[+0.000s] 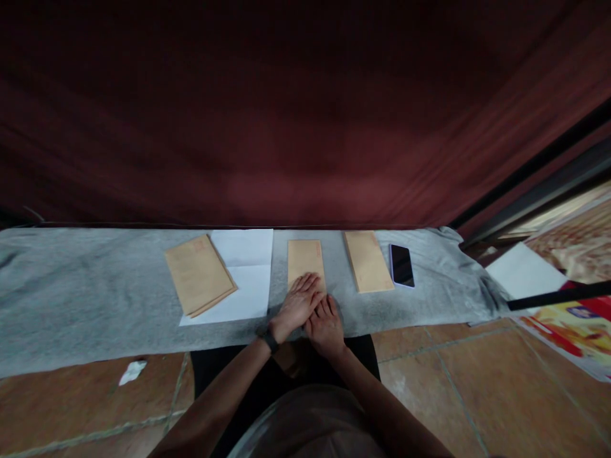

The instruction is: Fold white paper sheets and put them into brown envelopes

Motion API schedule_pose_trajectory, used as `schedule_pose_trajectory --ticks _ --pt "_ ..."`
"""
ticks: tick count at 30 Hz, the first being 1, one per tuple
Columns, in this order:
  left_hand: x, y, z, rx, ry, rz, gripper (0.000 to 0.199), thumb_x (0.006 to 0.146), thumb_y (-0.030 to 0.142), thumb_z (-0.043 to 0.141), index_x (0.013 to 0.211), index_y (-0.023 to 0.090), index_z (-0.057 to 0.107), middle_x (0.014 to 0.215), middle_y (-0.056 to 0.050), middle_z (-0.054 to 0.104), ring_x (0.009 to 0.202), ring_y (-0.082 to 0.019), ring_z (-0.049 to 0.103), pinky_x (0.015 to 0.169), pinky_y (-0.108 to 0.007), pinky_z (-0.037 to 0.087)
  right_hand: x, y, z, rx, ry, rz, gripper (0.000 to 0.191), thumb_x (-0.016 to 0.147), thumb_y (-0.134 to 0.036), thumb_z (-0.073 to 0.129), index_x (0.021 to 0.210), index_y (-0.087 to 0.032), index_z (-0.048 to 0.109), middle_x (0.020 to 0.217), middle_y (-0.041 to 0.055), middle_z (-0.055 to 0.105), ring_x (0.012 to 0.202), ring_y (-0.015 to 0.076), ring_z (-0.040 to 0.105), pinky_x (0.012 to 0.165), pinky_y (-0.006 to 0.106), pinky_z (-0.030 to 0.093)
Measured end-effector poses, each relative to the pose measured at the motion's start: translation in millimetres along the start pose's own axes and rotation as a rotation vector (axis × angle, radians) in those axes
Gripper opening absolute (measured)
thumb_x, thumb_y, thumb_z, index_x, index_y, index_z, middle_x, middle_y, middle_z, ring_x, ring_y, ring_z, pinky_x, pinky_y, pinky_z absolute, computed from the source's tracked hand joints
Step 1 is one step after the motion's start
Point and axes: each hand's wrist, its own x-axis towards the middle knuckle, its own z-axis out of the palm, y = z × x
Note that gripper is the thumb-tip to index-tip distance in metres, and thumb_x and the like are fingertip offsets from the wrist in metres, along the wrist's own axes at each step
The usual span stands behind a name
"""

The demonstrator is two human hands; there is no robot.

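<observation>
A brown envelope (305, 256) lies flat and upright in front of me on the grey cloth. My left hand (298, 304), with a dark band at the wrist, rests flat on its lower part, fingers stretched out. Beside it my right hand (326, 326) lies palm down at the envelope's lower right edge, fingers slightly apart, its thumb side touching my left hand. To the left, several brown envelopes (198, 273) overlap white paper (251, 289). Another brown envelope stack (368, 261) is on the right.
A phone (402, 266) lies right of the envelope stack on the grey cloth (95, 292). A dark red curtain (286, 127) hangs behind. At the far right are a black frame, a white sheet (526, 270) and a colourful printed box (575, 327). A crumpled tissue (132, 372) lies on the floor.
</observation>
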Motion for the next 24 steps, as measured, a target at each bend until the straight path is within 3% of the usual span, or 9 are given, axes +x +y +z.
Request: schedule_pose_trajectory --ticks 5,15,20,24 --pt "42 -19 4.3 0.143 -0.067 0.004 0.052 0.105 0.04 0.036 0.15 0.017 0.045 0.16 -0.01 0.042 0.151 -0.024 0.033 0.125 -0.047 0.023 1 0 -1 -0.026 0.029 -0.024 0.039 0.1 -0.038 0.055 0.134 -0.021 0.064 0.143 0.011 0.061 0.142 0.0293 0.044 0.121 0.049 0.029" --pt "95 -47 -5.5 0.222 -0.013 -0.044 0.05 0.102 0.036 0.041 0.149 0.021 0.046 0.159 -0.008 0.045 0.148 -0.026 0.036 0.122 -0.048 0.027 1 -1 -5 -0.061 0.033 -0.025 0.051 0.103 -0.042 0.051 0.151 -0.025 0.047 0.158 0.0089 0.044 0.145 0.0286 0.041 0.119 0.049 0.03" --pt "85 -47 -0.2 0.198 -0.011 -0.017 0.05 0.102 0.034 0.039 0.15 0.02 0.047 0.158 -0.009 0.046 0.149 -0.027 0.035 0.122 -0.051 0.025 1 0 -3 -0.059 0.051 -0.031 0.051 0.103 -0.041 0.05 0.151 -0.025 0.046 0.158 0.0082 0.046 0.145 0.0288 0.042 0.12 0.048 0.03" --pt "38 -41 5.5 0.126 -0.063 0.042 0.049 0.105 0.034 0.033 0.15 0.019 0.047 0.158 -0.01 0.045 0.15 -0.023 0.035 0.123 -0.048 0.027 0 1 1 -0.053 0.043 -0.031 0.045 0.102 -0.04 0.052 0.143 -0.022 0.056 0.151 0.0098 0.053 0.144 0.0288 0.043 0.121 0.048 0.029"
